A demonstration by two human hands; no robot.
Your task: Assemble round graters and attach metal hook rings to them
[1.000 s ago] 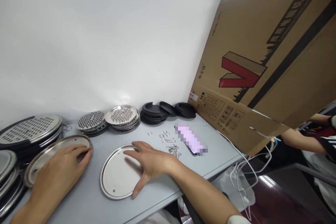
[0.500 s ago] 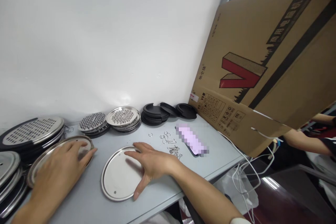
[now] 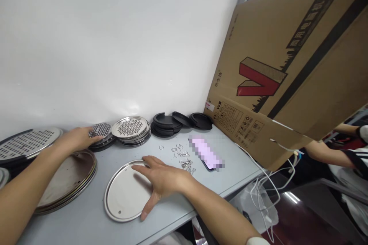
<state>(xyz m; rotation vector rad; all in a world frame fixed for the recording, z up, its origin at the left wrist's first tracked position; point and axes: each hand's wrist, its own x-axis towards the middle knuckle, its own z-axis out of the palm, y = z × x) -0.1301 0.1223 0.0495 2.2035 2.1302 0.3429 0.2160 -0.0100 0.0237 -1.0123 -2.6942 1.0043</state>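
My left hand (image 3: 78, 138) reaches to the back left, its thumb and fingers closed on the edge of a small grater disc (image 3: 101, 129) on top of a stack. Parts of those fingers are hidden. On the table in front of me lies a round metal plate (image 3: 125, 189), shiny and rimmed, with small holes near its edge. My right hand (image 3: 162, 178) spans the plate's right side, thumb at the near rim and fingers at the far rim. Below my left forearm sits a stack of larger round metal plates (image 3: 67, 182).
Beside the grater disc stands another stack of grater discs (image 3: 130, 128). Black round holders (image 3: 166, 122) lie by the wall. Metal rings and clips (image 3: 184, 155) are near a phone (image 3: 205, 153). A large cardboard box (image 3: 267, 65) leans at right; a person's arm (image 3: 324, 153) shows beyond.
My left hand has left the larger metal plates and moved back and right to the small grater disc. My right hand stays at the round plate. The view has shifted slightly.
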